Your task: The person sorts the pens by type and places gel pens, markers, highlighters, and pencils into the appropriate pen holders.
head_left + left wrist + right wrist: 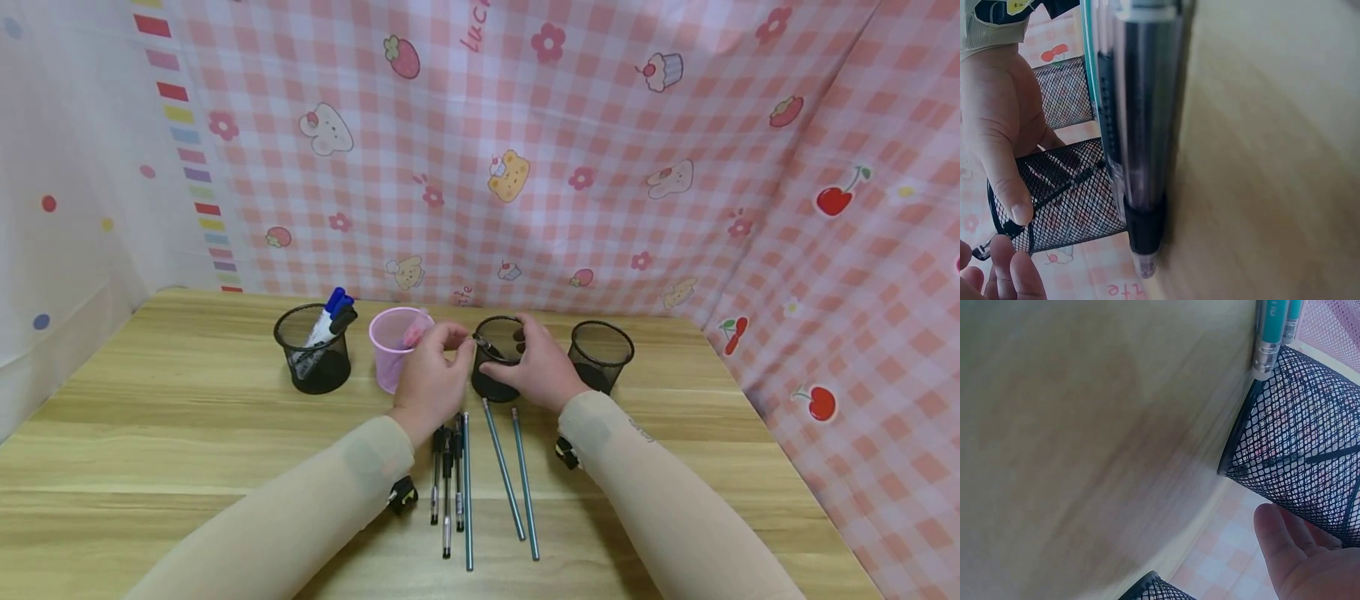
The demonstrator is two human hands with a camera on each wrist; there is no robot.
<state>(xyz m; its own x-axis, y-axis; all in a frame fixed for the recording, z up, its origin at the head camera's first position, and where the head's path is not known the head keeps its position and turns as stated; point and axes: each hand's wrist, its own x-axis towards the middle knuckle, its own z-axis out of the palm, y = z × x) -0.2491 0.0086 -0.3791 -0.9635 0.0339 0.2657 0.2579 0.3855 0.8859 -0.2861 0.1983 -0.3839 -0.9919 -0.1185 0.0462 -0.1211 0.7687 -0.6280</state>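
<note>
My right hand point(543, 367) grips a black mesh pen cup point(495, 388), its thumb point(1007, 187) across the near side and its fingers around the right side and rim. At the cup's left rim, my left hand point(435, 375) pinches the end of a black pen point(489, 345) that slants into the cup. The rest of that pen shows only dimly through the mesh in the left wrist view. In front of the cup lie several black-capped clear pens point(447, 475) and three teal pencils point(502, 471), eraser ends toward the cup.
At the left stands a black mesh cup point(322, 375) with blue and black markers point(333, 317) in it. A pink cup point(386, 367) holding a pink item stands beside my left hand. Another black mesh cup point(600, 354) is right of my right hand. A checkered cloth point(465, 233) hangs behind.
</note>
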